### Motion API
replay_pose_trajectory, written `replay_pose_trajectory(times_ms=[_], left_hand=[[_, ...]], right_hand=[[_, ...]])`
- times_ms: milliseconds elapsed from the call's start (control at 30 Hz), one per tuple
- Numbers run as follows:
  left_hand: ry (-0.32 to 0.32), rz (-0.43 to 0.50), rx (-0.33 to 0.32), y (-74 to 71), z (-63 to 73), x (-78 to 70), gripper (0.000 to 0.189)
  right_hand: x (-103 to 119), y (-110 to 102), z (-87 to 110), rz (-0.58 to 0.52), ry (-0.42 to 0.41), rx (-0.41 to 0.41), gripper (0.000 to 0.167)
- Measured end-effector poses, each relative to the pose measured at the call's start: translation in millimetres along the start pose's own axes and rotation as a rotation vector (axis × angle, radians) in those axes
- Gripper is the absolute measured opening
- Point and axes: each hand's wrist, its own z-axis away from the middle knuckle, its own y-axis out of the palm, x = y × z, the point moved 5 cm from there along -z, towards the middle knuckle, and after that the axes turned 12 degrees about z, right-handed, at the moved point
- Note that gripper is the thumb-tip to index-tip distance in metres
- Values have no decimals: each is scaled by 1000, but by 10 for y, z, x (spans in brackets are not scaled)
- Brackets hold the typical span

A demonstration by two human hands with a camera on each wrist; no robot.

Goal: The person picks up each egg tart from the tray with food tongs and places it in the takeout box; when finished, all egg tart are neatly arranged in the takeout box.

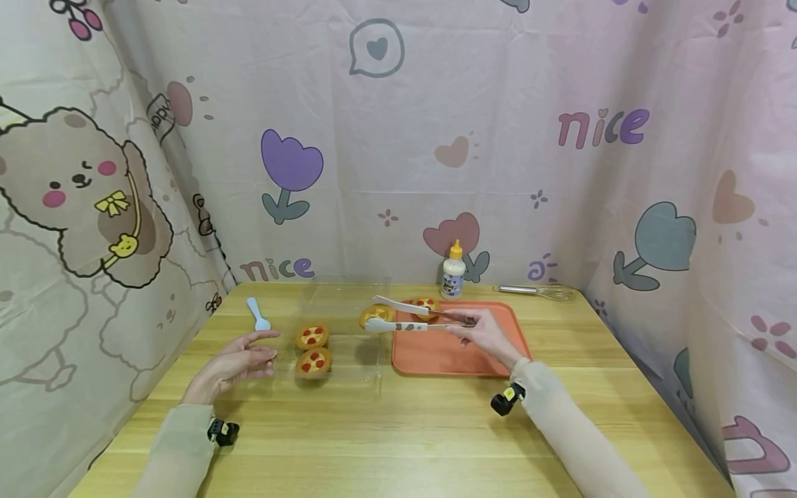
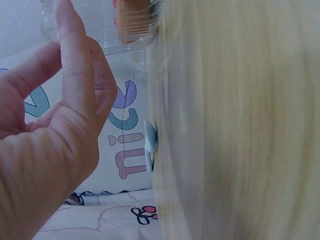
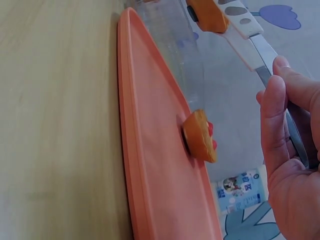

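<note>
My right hand [image 1: 482, 333] grips a pair of tongs [image 1: 405, 326] with white, spotted tips. Between those tips is a small toy tart [image 1: 376, 312], raised over the right part of a clear plastic box [image 1: 358, 370]. In the right wrist view the raised tart [image 3: 212, 16] is seen side-on. Two more tarts with red pieces on top, one [image 1: 312, 337] behind the other [image 1: 313, 363], sit in the box's left part. Another tart [image 3: 199, 136] stands on the orange tray [image 1: 461, 356]. My left hand [image 1: 233, 363] is beside the box's left side, fingers loosely extended and holding nothing; contact is unclear.
A light blue spoon [image 1: 258, 315] lies at the back left of the wooden table [image 1: 398, 443]. Behind the tray stands a white bottle [image 1: 453, 273] with a yellow nozzle. A whisk [image 1: 535, 292] lies at the back right. Printed curtains [image 1: 398, 152] hang around the table.
</note>
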Motion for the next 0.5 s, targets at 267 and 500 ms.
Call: replay_pose_trajectory(times_ms=[267,500], left_hand=[[2,1,5,6,5,-8,66],[3,5,8,4,4,0,70]], right_hand=[[100,154,-85,-29,-35,30,54],[226,365,-208,-102,-77,70,48]])
